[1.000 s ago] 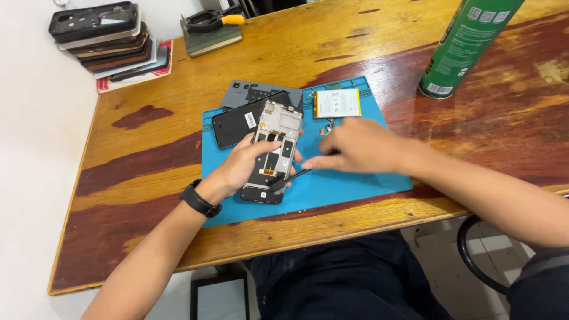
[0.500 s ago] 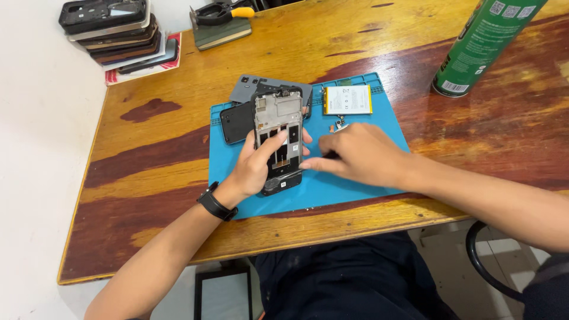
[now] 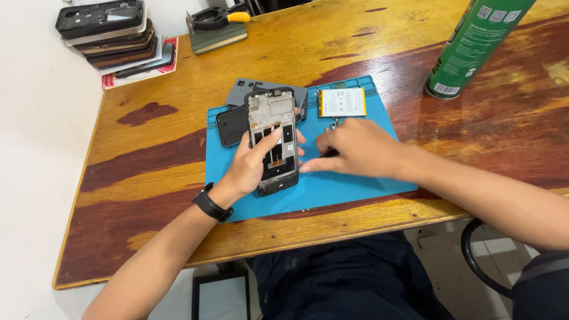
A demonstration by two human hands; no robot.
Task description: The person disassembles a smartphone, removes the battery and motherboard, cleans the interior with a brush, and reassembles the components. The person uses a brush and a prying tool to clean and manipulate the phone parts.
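My left hand [image 3: 252, 163] grips an opened phone frame [image 3: 271, 127] and holds it tilted up off a blue work mat [image 3: 355, 184]. A black band sits on that wrist. My right hand [image 3: 349, 153] rests on the mat just right of the phone, fingers curled around a thin dark tool whose tip points at the phone's lower edge. A white and yellow phone battery [image 3: 342, 102] lies flat at the mat's far edge. Behind the frame lie a grey back cover [image 3: 243, 90] and a dark phone part [image 3: 230, 125].
A tall green spray can [image 3: 474, 47] stands at the right on the wooden table [image 3: 148, 160]. A stack of phone frames [image 3: 109, 29] sits at the far left corner, with pliers on a small book [image 3: 216, 26] beside it. The table's front edge is near my lap.
My left hand has lifted the phone frame more upright off the mat. My right hand has stayed beside the phone's lower half.
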